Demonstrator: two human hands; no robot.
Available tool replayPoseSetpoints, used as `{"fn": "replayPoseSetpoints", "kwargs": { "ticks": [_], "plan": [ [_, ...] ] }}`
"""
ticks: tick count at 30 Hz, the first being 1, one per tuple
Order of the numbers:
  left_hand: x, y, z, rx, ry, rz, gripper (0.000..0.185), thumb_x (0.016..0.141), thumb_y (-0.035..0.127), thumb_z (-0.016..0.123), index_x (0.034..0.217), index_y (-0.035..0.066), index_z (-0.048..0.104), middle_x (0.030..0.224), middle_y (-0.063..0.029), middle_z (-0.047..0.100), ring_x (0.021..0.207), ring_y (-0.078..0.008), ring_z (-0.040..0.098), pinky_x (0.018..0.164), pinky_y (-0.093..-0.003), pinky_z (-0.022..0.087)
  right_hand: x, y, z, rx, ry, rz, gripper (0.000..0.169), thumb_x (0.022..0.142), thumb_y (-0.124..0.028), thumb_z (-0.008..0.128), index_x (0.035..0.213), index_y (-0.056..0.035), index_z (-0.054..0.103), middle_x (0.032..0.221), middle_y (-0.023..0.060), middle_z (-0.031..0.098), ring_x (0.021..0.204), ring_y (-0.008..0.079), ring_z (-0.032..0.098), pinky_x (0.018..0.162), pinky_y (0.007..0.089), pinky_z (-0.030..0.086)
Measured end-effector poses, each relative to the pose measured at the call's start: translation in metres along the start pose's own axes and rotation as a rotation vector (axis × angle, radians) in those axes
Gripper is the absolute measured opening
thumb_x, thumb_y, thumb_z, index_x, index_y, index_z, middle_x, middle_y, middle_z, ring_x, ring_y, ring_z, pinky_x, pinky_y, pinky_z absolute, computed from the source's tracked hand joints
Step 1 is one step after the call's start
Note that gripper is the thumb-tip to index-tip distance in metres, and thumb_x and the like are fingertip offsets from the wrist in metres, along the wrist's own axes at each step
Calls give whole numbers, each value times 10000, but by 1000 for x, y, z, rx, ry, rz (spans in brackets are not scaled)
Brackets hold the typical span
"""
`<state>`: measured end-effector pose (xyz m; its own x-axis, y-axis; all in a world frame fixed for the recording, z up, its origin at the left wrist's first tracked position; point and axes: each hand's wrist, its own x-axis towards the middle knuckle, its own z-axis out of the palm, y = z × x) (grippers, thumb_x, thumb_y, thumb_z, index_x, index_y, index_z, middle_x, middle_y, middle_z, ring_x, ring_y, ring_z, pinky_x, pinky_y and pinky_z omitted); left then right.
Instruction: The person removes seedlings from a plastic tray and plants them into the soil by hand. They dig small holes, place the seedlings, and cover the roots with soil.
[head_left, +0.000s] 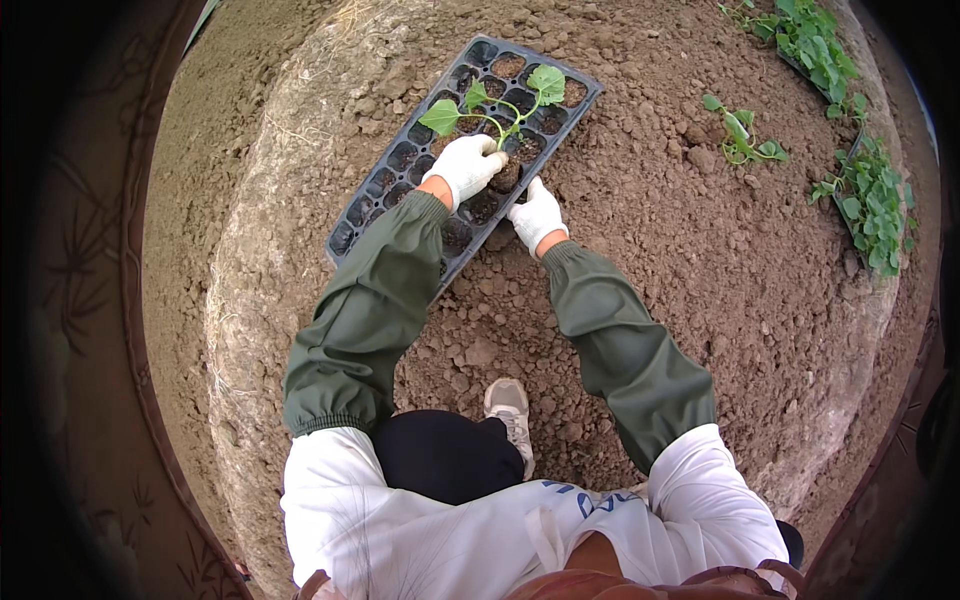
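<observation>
My left hand (466, 166), in a white knit glove, pinches a green seedling (547, 84) by the base of its stem, over a black plastic plug tray (556, 136). A dark soil plug (506, 177) shows just under the thumb; whether it is seated in a cell or lifted I cannot tell. The seedling has a few broad leaves on thin stalks. At the tray's right edge is my right hand (537, 217), also gloved, with its thumb up against the rim and the other fingers partly hidden. Some cells hold brown potting mix, while others look dark and hollow.
Cloddy brown soil (675, 300) surrounds the tray. A small bunch of seedlings (739, 135) lies on it to the right. Farther right stand more trays of leafy seedlings (874, 210), (814, 49). My shoe (508, 409) is planted below the tray.
</observation>
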<state>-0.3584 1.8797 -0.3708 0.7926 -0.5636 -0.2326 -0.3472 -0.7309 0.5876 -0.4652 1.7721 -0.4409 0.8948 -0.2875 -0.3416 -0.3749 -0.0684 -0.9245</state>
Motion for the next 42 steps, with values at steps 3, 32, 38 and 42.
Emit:
{"fn": "replayPoseSetpoints", "kwargs": {
  "ticks": [3,32,38,42],
  "plan": [
    [3,-3,-9,-22,-25,-7,362,830,319,588,954,-19,623,819,-136,645,765,-229,607,705,-342,463,-5,-3,-3,37,-14,41,492,791,35,515,1271,-27,427,1122,144,589,966,224,594,806,300,482],
    [-133,128,159,-800,-860,-53,222,866,207,619,1004,37,583,866,34,552,743,-45,490,660,-204,434,-231,138,-143,-905,-121,323,485,766,-257,563,1182,-24,476,1199,152,470,1054,301,505,896,391,411],
    [-146,116,221,-626,-601,149,183,804,129,622,947,16,602,978,-66,596,837,-158,578,737,-281,466,-243,122,-139,-1115,-325,334,457,828,-433,498,1162,-128,557,1070,169,551,1011,291,521,851,384,415],
    [-159,109,241,-450,-432,306,192,773,144,627,924,27,606,1020,-142,584,886,-299,595,756,-357,481,-269,115,-138,-1100,-259,270,425,859,-403,477,1165,-118,553,1058,158,556,1007,291,514,873,382,381]
  ]
}}
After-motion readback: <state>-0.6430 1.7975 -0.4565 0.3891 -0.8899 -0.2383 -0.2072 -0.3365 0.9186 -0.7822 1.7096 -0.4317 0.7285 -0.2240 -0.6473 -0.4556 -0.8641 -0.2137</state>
